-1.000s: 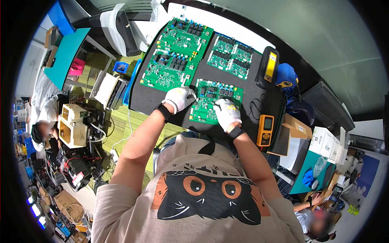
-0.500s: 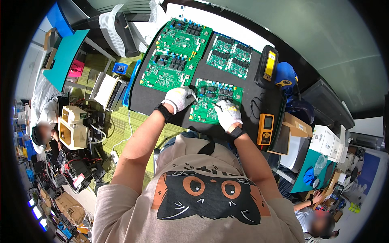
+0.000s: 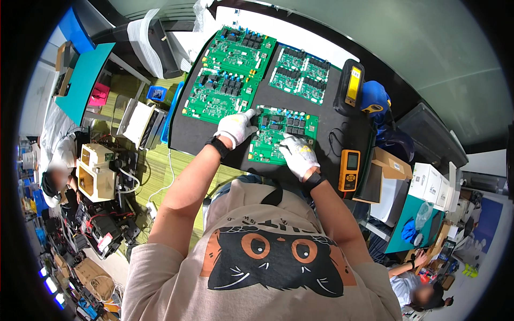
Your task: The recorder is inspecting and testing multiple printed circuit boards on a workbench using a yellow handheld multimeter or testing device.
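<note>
Green circuit board (image 3: 282, 134) on black surface (image 3: 187, 136), left hand (image 3: 235, 127) clamped on its left edge, right hand (image 3: 299, 154) laid on it, grip unclear, orange multimeter (image 3: 349, 169) beside.

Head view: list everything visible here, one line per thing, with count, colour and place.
circuit boards: four, green, on the mat; nearest one under both hands
work mat: one, black, covering the bench
multimeter: one, orange and black, right of the nearest board
yellow tester: one, yellow and black, far right of the mat
cardboard box: one, brown, right of the bench
white boxes: several, far right
left hand: white glove, on the nearest board's left edge
right hand: white glove, on its near right part
</note>
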`<state>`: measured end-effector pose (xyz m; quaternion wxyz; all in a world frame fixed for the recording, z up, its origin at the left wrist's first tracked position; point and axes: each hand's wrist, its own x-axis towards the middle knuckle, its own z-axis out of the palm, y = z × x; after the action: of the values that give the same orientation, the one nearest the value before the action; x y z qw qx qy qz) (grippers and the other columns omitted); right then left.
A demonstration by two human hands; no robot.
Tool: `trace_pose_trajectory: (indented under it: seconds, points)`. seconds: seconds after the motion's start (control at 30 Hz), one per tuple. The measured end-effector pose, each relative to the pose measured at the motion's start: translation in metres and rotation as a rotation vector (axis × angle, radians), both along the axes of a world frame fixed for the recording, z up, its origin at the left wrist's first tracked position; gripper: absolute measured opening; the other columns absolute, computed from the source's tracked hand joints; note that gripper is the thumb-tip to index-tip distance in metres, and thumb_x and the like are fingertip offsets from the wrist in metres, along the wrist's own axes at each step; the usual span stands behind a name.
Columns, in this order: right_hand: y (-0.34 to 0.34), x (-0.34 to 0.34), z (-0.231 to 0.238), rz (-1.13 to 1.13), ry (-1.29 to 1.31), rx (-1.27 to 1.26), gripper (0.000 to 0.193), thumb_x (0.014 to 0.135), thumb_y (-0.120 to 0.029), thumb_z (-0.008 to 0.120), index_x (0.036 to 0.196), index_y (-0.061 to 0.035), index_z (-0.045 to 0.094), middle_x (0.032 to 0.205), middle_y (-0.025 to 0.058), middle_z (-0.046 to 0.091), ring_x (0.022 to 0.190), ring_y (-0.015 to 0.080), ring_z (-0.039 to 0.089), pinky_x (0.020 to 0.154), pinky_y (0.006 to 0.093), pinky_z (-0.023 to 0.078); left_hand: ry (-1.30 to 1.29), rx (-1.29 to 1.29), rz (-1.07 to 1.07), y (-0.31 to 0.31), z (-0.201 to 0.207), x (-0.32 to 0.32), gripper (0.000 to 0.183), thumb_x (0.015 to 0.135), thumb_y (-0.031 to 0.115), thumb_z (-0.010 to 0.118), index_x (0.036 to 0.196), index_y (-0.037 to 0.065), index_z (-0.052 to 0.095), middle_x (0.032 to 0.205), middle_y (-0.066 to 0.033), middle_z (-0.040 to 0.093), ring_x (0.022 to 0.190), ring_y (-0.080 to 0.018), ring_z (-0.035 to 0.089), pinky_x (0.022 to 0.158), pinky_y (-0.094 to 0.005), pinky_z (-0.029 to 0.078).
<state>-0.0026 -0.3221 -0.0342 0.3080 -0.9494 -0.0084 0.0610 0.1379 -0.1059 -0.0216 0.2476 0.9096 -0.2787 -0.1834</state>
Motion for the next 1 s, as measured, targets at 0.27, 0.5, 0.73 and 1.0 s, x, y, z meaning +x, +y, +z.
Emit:
trace_pose_trajectory:
  seconds: [0.27,0.5,0.73,1.0]
  points:
    - [-0.005,-0.003,0.001,0.069,0.022,-0.03,0.027,0.095,-0.03,0.054,0.107,-0.0082,0.064,0.137,0.0134,0.055,0.116,0.0378,0.056,0.1,0.0474,0.044,-0.111,-0.02,-0.029,0.001,-0.012,-0.002,0.043,0.086,0.026,0.071,0.127,0.019,0.059,0.089,-0.0095,0.07,0.083,-0.0309,0.068,0.071,-0.0415,0.054]
    - [-0.004,0.0,0.005,0.065,0.073,0.05,0.026,0.094,-0.03,0.055,0.108,-0.0095,0.065,0.141,0.0133,0.052,0.116,0.0388,0.056,0.1,0.0471,0.045,-0.157,0.006,-0.055,0.001,-0.015,-0.002,0.041,0.088,0.027,0.07,0.127,0.019,0.059,0.09,-0.0105,0.069,0.084,-0.0316,0.068,0.071,-0.0416,0.054]
    - [-0.004,-0.002,0.007,0.095,0.044,-0.005,0.028,0.095,-0.032,0.054,0.109,-0.0106,0.065,0.141,0.0134,0.052,0.116,0.0385,0.056,0.099,0.0466,0.045,-0.246,0.025,-0.07,0.0,-0.018,-0.004,0.042,0.089,0.029,0.068,0.128,0.019,0.056,0.096,-0.0127,0.069,0.087,-0.0334,0.068,0.073,-0.0432,0.054]
    - [-0.011,-0.003,0.022,-0.076,0.107,0.048,0.028,0.096,-0.033,0.055,0.11,-0.0094,0.064,0.113,0.0144,0.065,0.106,0.0349,0.061,0.09,0.0443,0.049,-0.136,0.03,-0.058,0.001,-0.011,-0.001,0.043,0.088,0.027,0.069,0.128,0.019,0.057,0.092,-0.0111,0.07,0.085,-0.0324,0.068,0.072,-0.0428,0.054]
